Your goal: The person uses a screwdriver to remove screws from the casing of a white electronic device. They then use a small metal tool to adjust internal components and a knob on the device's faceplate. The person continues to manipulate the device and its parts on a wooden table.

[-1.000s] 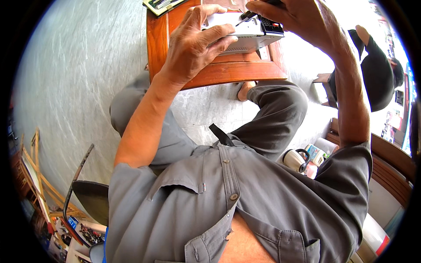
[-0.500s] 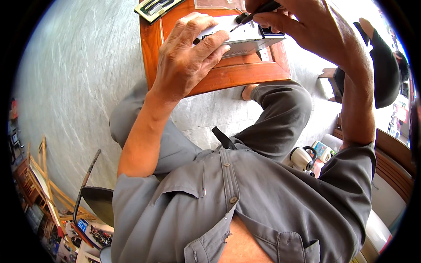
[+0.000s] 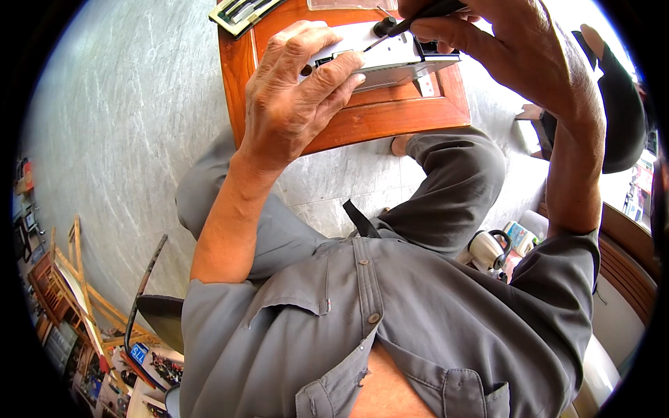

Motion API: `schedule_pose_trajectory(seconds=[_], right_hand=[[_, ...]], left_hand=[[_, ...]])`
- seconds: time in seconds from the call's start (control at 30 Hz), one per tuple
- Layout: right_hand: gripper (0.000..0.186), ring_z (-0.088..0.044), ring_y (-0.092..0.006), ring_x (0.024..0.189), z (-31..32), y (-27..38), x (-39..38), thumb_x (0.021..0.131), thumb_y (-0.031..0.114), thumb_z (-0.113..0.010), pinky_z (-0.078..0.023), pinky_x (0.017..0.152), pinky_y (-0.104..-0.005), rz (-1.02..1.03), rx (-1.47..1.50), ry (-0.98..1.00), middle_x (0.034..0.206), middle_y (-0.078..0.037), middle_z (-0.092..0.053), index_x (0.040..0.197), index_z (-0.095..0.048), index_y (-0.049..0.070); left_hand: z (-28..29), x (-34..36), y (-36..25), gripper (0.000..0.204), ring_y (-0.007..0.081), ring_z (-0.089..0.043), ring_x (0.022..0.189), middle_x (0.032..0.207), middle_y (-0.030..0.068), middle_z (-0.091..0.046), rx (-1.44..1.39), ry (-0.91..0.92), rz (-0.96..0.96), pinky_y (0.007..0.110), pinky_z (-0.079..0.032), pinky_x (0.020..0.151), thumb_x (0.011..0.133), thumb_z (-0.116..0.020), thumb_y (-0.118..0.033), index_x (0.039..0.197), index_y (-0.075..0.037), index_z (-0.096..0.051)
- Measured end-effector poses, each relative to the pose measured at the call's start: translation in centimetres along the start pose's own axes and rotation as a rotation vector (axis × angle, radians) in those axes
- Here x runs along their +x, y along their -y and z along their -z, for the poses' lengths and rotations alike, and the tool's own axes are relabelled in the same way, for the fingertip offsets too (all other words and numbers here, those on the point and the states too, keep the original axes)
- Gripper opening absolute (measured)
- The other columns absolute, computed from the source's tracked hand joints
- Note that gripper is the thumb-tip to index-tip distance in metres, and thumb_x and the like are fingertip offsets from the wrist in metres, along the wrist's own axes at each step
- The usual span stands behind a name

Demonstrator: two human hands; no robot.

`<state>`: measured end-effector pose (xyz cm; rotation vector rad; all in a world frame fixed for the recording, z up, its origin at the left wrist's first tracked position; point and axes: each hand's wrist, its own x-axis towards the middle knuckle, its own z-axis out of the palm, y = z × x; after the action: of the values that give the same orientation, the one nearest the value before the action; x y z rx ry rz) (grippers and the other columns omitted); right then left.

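The right hand (image 3: 519,56) was closed around a dark screwdriver (image 3: 425,18), its tip angled down toward the left fingertips. The left hand (image 3: 289,90) was laid, fingers bent, against the left end of a white metal box (image 3: 390,74); firmness of grip could not be told. The box was positioned between both hands, above a reddish-brown wooden table (image 3: 376,115). Beyond the left hand, a tray (image 3: 233,26) was seen at the table's edge. Grey veined flooring (image 3: 132,132) extended leftward; below the right hand, a pale kettle (image 3: 483,249) was noted.

two hands (image 3: 289,97), one screwdriver (image 3: 417,19), one boxy device (image 3: 398,53)
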<state>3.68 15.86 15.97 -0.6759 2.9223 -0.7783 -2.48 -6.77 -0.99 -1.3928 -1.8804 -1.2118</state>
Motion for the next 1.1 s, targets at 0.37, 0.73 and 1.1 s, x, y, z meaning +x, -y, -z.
schedule_pose_trajectory(seconds=[0.37, 0.73, 1.1], right_hand=[[0.011, -0.076, -0.0254, 0.071, 0.1, -0.5, -0.4, 0.098, 0.010, -0.068, -0.058, 0.063, -0.0337, 0.004, 0.070, 0.002, 0.079, -0.014, -0.073, 0.101, -0.062, 0.001], [0.010, -0.076, -0.0256, 0.071, -0.2, 0.5, -1.3, 0.098, 0.008, -0.068, -0.057, 0.061, -0.0336, -0.072, -0.013, -0.042, 0.083, -0.015, -0.075, 0.103, -0.062, 0.002], [0.009, -0.074, -0.0256, 0.067, -0.8, 1.4, -1.4, 0.099, 0.006, -0.066, -0.056, 0.058, -0.0343, -0.060, -0.032, 0.007, 0.081, -0.014, -0.072, 0.103, -0.060, 0.003]], left_hand=[[0.2, -0.3, -0.2, 0.040, 0.0280, -0.061, 0.125, 0.127, 0.0061, -0.067, -0.020, 0.054, 0.024, 0.039, -0.057, 0.104, 0.076, -0.087, -0.006, 0.113, -0.018, -0.079], [0.2, 0.0, -0.2, 0.040, 0.0282, -0.062, 0.124, 0.125, 0.0057, -0.067, -0.029, 0.031, 0.013, 0.039, -0.056, 0.104, 0.076, -0.087, -0.007, 0.113, -0.018, -0.078], [-0.2, 0.1, 0.0, 0.036, 0.0282, -0.065, 0.115, 0.117, 0.0072, -0.070, -0.016, -0.026, -0.024, 0.038, -0.060, 0.093, 0.073, -0.089, -0.011, 0.108, -0.015, -0.078]])
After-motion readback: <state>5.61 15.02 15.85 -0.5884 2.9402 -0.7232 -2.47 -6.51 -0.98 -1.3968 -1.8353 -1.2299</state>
